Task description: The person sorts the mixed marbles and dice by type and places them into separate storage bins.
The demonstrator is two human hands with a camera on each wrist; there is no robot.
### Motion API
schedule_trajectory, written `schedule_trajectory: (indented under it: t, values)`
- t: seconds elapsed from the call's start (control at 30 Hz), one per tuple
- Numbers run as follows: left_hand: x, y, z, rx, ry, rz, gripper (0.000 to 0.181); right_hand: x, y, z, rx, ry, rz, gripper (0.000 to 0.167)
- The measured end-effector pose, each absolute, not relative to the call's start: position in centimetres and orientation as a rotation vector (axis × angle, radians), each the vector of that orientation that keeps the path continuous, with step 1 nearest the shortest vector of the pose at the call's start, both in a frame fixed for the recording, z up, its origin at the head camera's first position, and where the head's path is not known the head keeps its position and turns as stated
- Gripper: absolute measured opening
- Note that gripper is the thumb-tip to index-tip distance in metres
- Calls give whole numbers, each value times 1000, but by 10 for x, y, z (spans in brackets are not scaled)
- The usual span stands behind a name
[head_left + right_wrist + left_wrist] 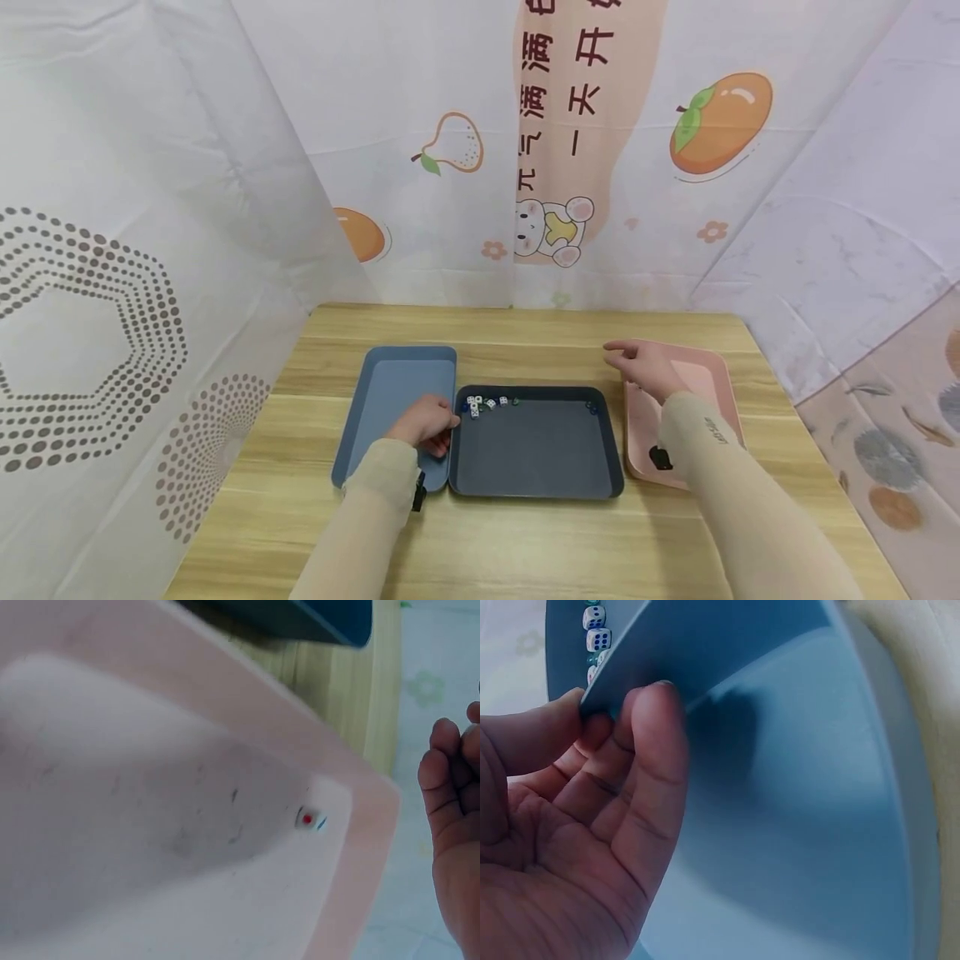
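My left hand (426, 422) is at the right side of the blue tray (352, 433). In the left wrist view its thumb and bent fingers (656, 735) lie on either side of the tray's rim and pinch it. Dotted white dice (475, 410) sit with small blue and green pieces in the far left corner of the dark tray (536, 450). Over the far left part of the pink tray (708, 367), my right hand (648, 369) hovers with loosely bent fingers and nothing visible in them. One white die with a red dot (310, 818) lies in the pink tray's corner.
The three trays stand side by side on a wooden table (525, 550), the dark one in the middle. Small dark green or blue pieces (592, 407) lie in its far right corner. A printed curtain (450, 208) hangs behind the table.
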State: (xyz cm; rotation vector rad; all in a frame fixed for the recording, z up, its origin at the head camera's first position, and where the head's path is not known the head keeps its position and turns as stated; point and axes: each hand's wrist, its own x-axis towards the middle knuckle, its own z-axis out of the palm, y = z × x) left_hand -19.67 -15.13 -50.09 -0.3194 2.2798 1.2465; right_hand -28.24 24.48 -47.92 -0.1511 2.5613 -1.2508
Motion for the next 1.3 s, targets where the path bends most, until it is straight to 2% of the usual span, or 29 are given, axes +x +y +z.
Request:
schedule_trajectory:
  t: [0.43, 0.67, 1.03, 1.3]
  values:
    - [-200, -141, -497, -323, 2428, 1074, 23, -282, 215, -471, -288, 2533, -1227, 46]
    - [-197, -139, -500, -321, 2522, 974, 36, -279, 201, -471, -358, 2513, -1200, 44]
    - [-196, -140, -490, -254, 2489, 959, 29, -281, 179, -471, -394, 2445, -1182, 43]
    - [-197, -142, -490, -249, 2501, 970, 43, -281, 164, -471, -455, 2446, -1156, 40]
